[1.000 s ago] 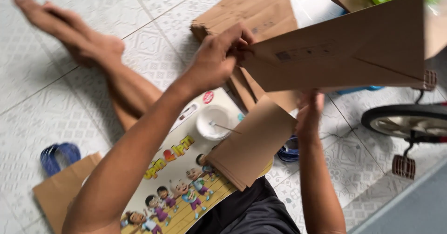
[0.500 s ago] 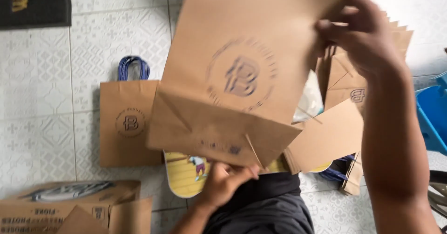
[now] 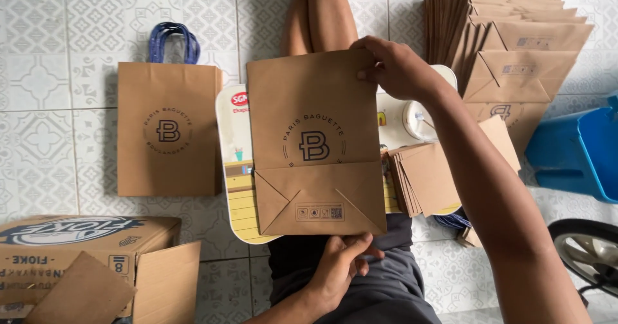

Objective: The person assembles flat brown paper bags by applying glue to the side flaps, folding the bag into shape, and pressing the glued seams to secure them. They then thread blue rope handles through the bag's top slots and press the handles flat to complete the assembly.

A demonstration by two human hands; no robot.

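A flat brown paper bag [image 3: 315,140] with a round dark logo lies on a small illustrated lap table [image 3: 232,169], its folded bottom toward me. My right hand [image 3: 396,66] pinches the bag's far top edge. My left hand [image 3: 341,266] holds the near bottom edge from below. Beside the bag on the table's right side rests a stack of brown card pieces [image 3: 428,176] and a small white cup [image 3: 418,119].
A finished brown bag with blue handles [image 3: 168,127] lies on the tiled floor at left. A pile of flat bags [image 3: 515,47] sits at upper right. A cardboard box [image 3: 90,266] is at lower left, a blue plastic bin [image 3: 582,150] and a wheel [image 3: 589,250] at right.
The bag was held up in the air and swung around; now it lies flat on the lap table with both hands at its ends. The camera view has turned and settled.
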